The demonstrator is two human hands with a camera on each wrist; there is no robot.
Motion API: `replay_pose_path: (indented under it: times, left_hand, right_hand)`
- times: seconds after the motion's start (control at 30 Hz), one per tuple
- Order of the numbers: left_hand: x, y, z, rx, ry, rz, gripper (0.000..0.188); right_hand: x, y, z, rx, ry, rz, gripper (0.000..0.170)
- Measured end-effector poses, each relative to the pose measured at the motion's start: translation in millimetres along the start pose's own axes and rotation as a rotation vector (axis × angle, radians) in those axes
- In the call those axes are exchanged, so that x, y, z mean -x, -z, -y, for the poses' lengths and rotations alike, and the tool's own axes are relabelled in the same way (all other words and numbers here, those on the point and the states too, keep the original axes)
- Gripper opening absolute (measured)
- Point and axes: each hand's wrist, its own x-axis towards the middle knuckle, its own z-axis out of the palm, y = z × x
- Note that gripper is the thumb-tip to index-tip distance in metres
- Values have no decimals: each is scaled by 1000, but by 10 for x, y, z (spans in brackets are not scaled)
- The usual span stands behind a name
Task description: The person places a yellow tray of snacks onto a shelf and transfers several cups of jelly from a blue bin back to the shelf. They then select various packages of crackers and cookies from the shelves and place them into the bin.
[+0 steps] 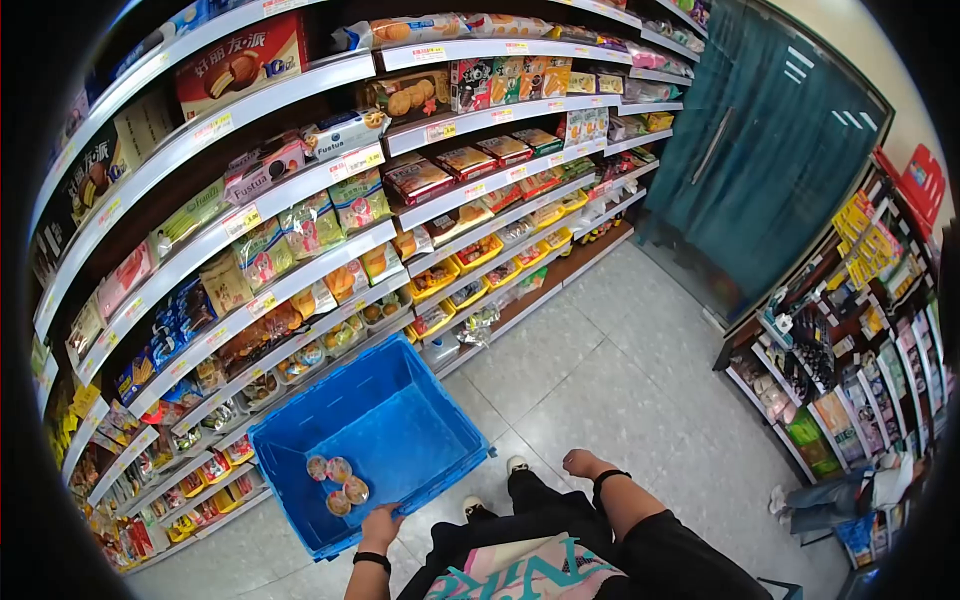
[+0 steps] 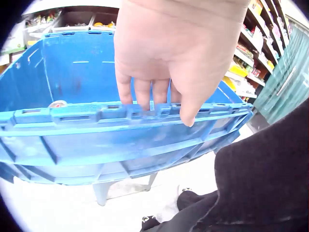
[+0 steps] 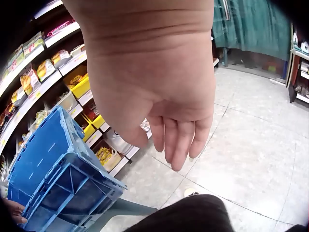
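A blue plastic crate point(image 1: 410, 425) stands in front of the shelves. Several small round cups with printed lids point(image 1: 355, 489) lie together in its near left part. My left hand point(image 1: 380, 528) holds the near rim of the crate. In the left wrist view its thumb point(image 2: 189, 113) lies over the outside of the rim, and the fingers reach down inside. My right hand point(image 1: 583, 462) hangs beside the crate over the floor. The right wrist view shows its fingers point(image 3: 181, 145) loosely bent, with nothing in them.
Long shelves of packaged snacks point(image 1: 330, 215) run behind the crate, with yellow bins point(image 1: 433, 280) low down. A grey leg point(image 2: 101, 192) supports the crate from below. At the right are a green-curtained door point(image 1: 720, 150), another goods rack point(image 1: 850, 380) and a person point(image 1: 850, 492) near it.
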Motion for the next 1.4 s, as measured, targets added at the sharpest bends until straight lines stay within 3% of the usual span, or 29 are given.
replay_pose_path:
  times: [0.07,0.1,0.17,0.27,0.33,0.37,0.47,0.73,0.87,0.93,0.97,1.07,1.13,1.2,1.23,1.37,1.4]
  left_hand:
    - [102,-2,95,38,15,-21,39]
    - [141,-38,158,72,5,-80,40]
    - [213,-80,208,118,-2,-154,44]
    - [245,-214,298,93,-90,-219,46]
    - [246,-272,319,65,-93,-200,50]
    - [273,-321,315,67,-87,-212,52]
    - [318,-337,232,53,-48,-246,57]
    - [370,-369,78,40,44,-275,62]
    - [409,-397,-12,-33,126,-228,71]
    - [469,-352,-96,-75,138,-225,73]
    - [531,-366,-113,-113,161,-212,75]
    - [725,-346,-158,-116,117,-206,74]
    - [842,-309,-141,-133,117,-181,71]
    - [940,-252,-71,-29,26,-118,70]
    - [1003,-218,-69,-88,-32,-221,62]
    - [1102,-45,59,131,-5,-218,46]
    - [1052,-69,142,173,-21,-296,41]
  right_hand:
    - [112,12,-46,301,71,170,33]
    - [154,-20,-92,306,67,168,33]
    - [129,-238,-374,330,218,60,16]
    - [253,-267,-464,436,292,61,17]
    - [393,-250,-463,-60,14,53,23]
    - [494,-240,-469,-109,-15,15,31]
    - [654,-355,-556,-452,-105,14,32]
    - [1021,-919,-1364,-310,-160,209,35]
    - [1427,-1161,-1482,-698,-284,51,27]
    - [1519,-1197,-1497,-527,-170,93,29]
    - [1540,-1222,-1509,-592,-285,188,31]
    - [1534,-1508,-1536,-627,-324,182,31]
    - [1497,-1761,-1580,-675,-346,212,31]
    - [1377,-2058,-1669,-495,-201,248,30]
    - [1411,-2086,-1567,-557,-213,247,30]
    - [1513,-1851,-1109,-790,-249,154,28]
    - [1558,-1714,-941,-833,-236,111,28]
